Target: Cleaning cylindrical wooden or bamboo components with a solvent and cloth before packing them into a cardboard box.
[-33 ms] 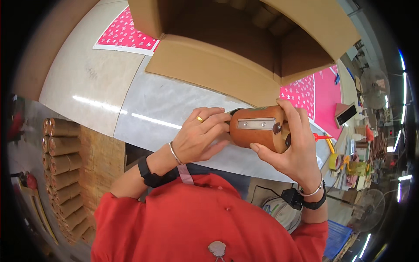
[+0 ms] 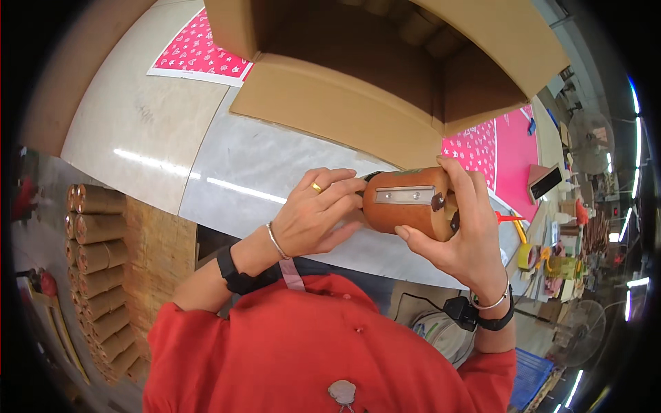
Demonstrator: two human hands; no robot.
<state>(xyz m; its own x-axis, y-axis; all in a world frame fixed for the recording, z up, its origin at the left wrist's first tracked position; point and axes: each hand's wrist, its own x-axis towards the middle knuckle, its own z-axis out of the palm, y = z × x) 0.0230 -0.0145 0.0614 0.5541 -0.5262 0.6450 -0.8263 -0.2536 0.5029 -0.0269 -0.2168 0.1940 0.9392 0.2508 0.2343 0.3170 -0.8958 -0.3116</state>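
Observation:
A brown, leather-like cylinder (image 2: pixel 396 217) lies on its side in the air above the table's near edge. A silver metal strip (image 2: pixel 403 196) with two rivets is fixed along its upward side, and a dark stud sits by its right end. My right hand (image 2: pixel 465 237) grips that right end, thumb below and fingers over the top. At the left end, the bent fingers of my left hand (image 2: pixel 322 210) press against a dark part of the cylinder. Their tips are partly hidden, as is the cylinder's underside.
Beyond my hands a large open cardboard box (image 2: pixel 330 103) lies on the grey table (image 2: pixel 241 165). Pink patterned sheets (image 2: pixel 203 51) show beside it. A phone (image 2: pixel 546 182) and a tape roll (image 2: pixel 529 256) are at the right. Several brown cylinders (image 2: pixel 102 229) are stacked at the left.

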